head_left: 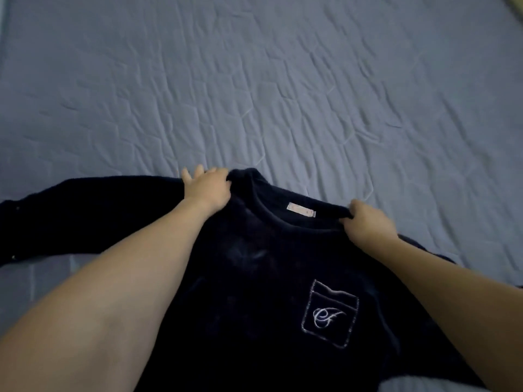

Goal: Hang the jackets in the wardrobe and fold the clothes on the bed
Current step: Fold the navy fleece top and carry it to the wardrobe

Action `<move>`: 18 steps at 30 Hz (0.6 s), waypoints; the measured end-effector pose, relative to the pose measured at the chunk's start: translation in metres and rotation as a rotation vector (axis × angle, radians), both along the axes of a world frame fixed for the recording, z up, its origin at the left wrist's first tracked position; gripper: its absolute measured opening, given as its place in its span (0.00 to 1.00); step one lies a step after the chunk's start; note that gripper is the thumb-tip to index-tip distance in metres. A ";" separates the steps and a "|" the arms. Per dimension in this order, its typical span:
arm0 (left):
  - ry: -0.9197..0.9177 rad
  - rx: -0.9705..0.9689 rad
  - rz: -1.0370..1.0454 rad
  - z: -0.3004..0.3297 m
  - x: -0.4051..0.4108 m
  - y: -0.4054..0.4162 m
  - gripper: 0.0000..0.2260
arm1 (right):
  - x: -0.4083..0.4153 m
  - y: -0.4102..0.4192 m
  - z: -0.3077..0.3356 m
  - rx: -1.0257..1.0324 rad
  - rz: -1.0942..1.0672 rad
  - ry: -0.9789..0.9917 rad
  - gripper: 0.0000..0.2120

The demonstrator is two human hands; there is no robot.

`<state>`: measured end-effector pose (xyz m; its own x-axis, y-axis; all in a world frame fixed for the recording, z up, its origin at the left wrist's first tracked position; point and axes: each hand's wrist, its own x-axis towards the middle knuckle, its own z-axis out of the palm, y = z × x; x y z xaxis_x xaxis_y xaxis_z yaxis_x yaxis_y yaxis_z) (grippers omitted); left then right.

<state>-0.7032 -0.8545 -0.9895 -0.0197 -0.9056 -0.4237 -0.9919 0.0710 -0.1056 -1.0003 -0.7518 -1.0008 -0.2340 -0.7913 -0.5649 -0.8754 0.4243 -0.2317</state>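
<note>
The dark sweater (254, 278) lies front up at the near edge of the bed (283, 80), collar pointing toward the far side, one sleeve (85, 210) stretched out toward the left edge. The left hand (208, 186) pinches the left shoulder beside the collar with thumb and palm, its fingers reaching loosely past the seam; the right hand (368, 222) has its fingers curled round the right shoulder. The other sleeve is mostly hidden under the right forearm, so how it lies is hard to tell. The likely trouble: the fabric looks thick and plush, so a fold started from uneven shoulder grips would probably come out skewed, and a bunched hidden sleeve would leave a lump inside. The chest pocket (329, 315) with its embroidered initial could crease if the fold line crosses it. The bed is covered in a grey-blue quilted sheet, rumpled throughout; the light is dim and little else of the room shows
</note>
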 end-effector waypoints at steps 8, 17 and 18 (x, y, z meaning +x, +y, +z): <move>0.257 -0.283 0.116 0.012 -0.079 -0.088 0.27 | 0.004 -0.121 0.035 -0.568 -0.192 0.321 0.24; 0.410 0.060 0.019 -0.095 0.050 -0.034 0.28 | 0.194 -0.124 -0.099 -0.511 0.044 0.192 0.30; 0.448 0.006 -0.011 -0.093 0.056 -0.038 0.27 | 0.198 -0.128 -0.104 -0.531 0.028 0.206 0.30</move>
